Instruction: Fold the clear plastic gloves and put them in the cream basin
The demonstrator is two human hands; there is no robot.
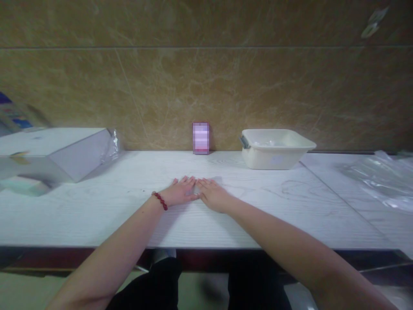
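Note:
My left hand lies flat on the white wood-grain table, fingers spread, with a red bead bracelet around the wrist. Beside it, my right hand also rests palm down, its fingers stretched out. The two hands meet at the thumbs and fingertips, and neither holds anything. Behind them a phone-like rectangle with a pixelated front leans upright against the wall. A cream plastic bin with a grey handle stands to the right of it; something clear shows inside.
A large white box sits at the left, with a small pale box before it and clear plastic behind. Clear plastic bags lie at the far right. A brown marbled wall closes off the table's back.

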